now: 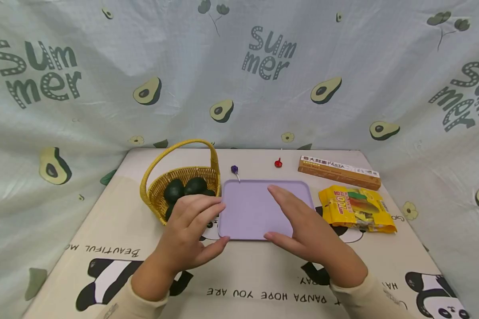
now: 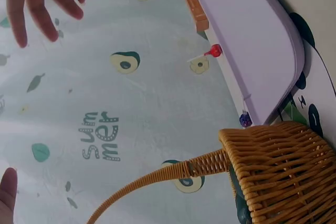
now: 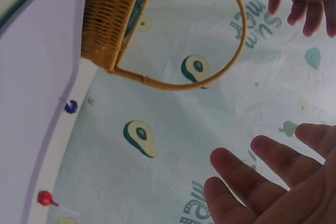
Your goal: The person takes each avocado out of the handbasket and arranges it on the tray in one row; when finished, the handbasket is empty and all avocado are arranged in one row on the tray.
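Observation:
My left hand (image 1: 192, 230) hovers over the near left corner of a lilac tray (image 1: 255, 210), fingers relaxed, holding nothing. Facing it, my right hand (image 1: 305, 228) hangs above the tray's right part with straight, spread fingers and an empty palm. A yellow wicker basket (image 1: 153, 201) with an arched handle stands left of the tray, close to my left hand, and holds several dark green avocados (image 1: 195, 185). Behind the tray lie a purple-wrapped lollipop (image 1: 234, 169) and a red lollipop (image 1: 278, 163). In the right wrist view the right fingers (image 3: 247, 179) are spread.
A brown pasta box (image 1: 339, 173) lies at the back right. In front of it is a yellow candy bag (image 1: 355, 208) with a mango picture. A panda-print cloth (image 1: 231, 274) covers the table, and an avocado-print curtain (image 1: 175, 119) hangs behind and at both sides.

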The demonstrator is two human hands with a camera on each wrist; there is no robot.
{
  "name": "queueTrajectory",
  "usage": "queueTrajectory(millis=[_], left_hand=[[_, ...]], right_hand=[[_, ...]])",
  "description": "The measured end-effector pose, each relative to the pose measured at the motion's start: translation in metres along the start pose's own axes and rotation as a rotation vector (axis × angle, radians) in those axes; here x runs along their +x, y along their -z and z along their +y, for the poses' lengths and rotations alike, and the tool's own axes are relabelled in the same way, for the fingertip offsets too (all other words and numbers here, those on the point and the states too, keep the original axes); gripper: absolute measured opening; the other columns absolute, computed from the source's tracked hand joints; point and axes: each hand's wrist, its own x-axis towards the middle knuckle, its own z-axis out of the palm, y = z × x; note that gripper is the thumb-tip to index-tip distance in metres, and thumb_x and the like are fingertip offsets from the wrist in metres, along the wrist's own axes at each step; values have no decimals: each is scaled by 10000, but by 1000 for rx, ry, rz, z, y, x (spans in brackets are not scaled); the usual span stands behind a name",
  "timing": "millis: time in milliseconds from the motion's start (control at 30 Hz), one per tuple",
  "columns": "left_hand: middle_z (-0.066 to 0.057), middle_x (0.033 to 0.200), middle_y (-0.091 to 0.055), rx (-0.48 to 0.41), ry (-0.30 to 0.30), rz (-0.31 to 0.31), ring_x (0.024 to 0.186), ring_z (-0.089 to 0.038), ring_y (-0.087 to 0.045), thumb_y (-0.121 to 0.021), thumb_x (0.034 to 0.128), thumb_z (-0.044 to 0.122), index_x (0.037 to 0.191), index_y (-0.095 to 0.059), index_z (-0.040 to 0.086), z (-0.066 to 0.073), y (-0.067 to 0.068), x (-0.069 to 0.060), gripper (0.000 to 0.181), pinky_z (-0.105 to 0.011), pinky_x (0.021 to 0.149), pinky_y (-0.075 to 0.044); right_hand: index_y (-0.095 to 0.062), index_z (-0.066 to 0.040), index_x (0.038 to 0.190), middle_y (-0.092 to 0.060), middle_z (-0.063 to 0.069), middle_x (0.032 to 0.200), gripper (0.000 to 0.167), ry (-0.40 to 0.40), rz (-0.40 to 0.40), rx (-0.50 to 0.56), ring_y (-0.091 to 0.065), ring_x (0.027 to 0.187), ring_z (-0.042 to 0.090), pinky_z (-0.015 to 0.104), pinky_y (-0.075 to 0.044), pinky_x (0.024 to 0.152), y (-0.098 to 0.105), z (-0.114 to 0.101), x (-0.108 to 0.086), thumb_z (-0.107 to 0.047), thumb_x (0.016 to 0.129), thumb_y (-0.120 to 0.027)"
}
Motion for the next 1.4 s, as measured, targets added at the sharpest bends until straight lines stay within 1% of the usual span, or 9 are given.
queueTrajectory(millis=[100, 300, 433, 533, 633, 867, 1067, 1267, 1400], left_hand=[[-188, 1195, -656, 3, 25, 19, 1067, -346, -578, -647, 938, 392, 1197, -642, -34, -1, 3, -1, 499, -391, 954, -450], [-215, 1173, -640, 8, 62, 65, 1062, -362, -561, -635, 945, 375, 1191, -608, -70, -5, 9, -4, 508, -337, 1044, -433], [-253, 1164, -615, -10, 86, 87, 1068, -376, -547, -626, 958, 359, 1196, -587, -100, -7, 12, -6, 518, -296, 1102, -412], [-281, 1145, -605, -15, 101, 120, 1057, -387, -544, -626, 962, 353, 1195, -581, -123, -9, 14, -8, 532, -281, 1114, -412], [-296, 1123, -606, 0, 128, 155, 1034, -401, -550, -627, 961, 356, 1192, -587, -141, -10, 17, -9, 550, -272, 1111, -417], [-295, 1126, -625, 79, 246, 200, 1016, -424, -552, -604, 964, 430, 1204, -593, -137, -11, 25, -16, 616, -217, 1108, -390], [-310, 1144, -632, 101, 298, 229, 1025, -429, -544, -603, 963, 455, 1210, -587, -152, -14, 30, -20, 655, -196, 1106, -397], [-317, 1146, -619, 132, 346, 261, 1043, -441, -517, -610, 953, 459, 1218, -577, -149, -18, 35, -24, 663, -207, 1096, -377], [-323, 1148, -594, 161, 376, 280, 1062, -441, -505, -608, 953, 465, 1224, -563, -143, -21, 38, -26, 666, -217, 1103, -368]], right_hand=[[-179, -221, 1653, -322, -4, 1669, 944, -24, -11, 59, -398, 1490, 191, 484, -383, 1210, -5, 0, 6, -501, 931, -720], [-211, -230, 1645, -430, 13, 1604, 894, -25, -23, 154, -528, 1376, 206, 494, -483, 1128, -14, 1, 19, -474, 946, -713], [-206, -246, 1646, -423, 5, 1609, 880, -34, -61, 194, -549, 1356, 209, 492, -485, 1127, -22, 5, 26, -477, 955, -700], [-202, -259, 1647, -406, -4, 1621, 870, -47, -88, 221, -539, 1370, 214, 496, -469, 1143, -27, 7, 32, -487, 961, -687], [-214, -263, 1643, -413, -11, 1613, 845, -57, -105, 237, -540, 1364, 200, 490, -469, 1145, -30, 8, 38, -504, 970, -666], [-271, -259, 1629, -420, -35, 1611, 804, -91, -134, 260, -539, 1371, 205, 479, -460, 1156, -36, 8, 53, -510, 972, -662], [-310, -220, 1619, -417, -23, 1616, 788, -100, -146, 273, -537, 1376, 211, 468, -438, 1177, -46, 10, 64, -500, 973, -664], [-332, -228, 1613, -443, -22, 1599, 760, -112, -149, 294, -519, 1380, 172, 465, -440, 1173, -55, 9, 80, -495, 979, -656], [-335, -216, 1612, -455, -6, 1591, 763, -133, -166, 311, -510, 1386, 181, 471, -455, 1158, -59, 7, 92, -498, 980, -654]])
